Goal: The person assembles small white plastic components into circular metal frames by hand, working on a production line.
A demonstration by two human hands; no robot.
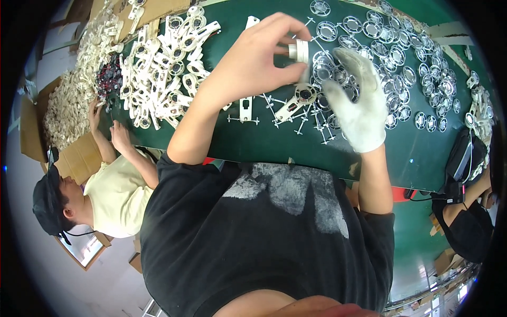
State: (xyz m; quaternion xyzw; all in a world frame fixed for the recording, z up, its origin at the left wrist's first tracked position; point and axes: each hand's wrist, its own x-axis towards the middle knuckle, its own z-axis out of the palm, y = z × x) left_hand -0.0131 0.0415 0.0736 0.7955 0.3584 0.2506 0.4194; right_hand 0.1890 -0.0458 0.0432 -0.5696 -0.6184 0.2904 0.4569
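My left hand point(259, 58) is bare and raised over the middle of the green table. Its thumb and fingers close on a white plastic part point(301, 52) with a round rim, seen edge-on. In a white glove, my right hand point(361, 103) has its thumb and fingers apart, and nothing shows between them. It hovers by shiny chrome rings point(322, 71). Below the held part lies a white plastic piece with a round dark-centred head point(304, 94). A flat white piece with a slot point(246, 110) lies under my left wrist. Thin metal rods with crossed ends point(323, 127) are scattered nearby.
Several white plastic parts point(158, 79) cover the table's left. Chrome rings point(401, 53) spread over the right. Beyond the left end sits a box of white parts point(68, 113). A co-worker in a cap point(119, 195) reaches in at left; a black bag point(467, 156) stands at right.
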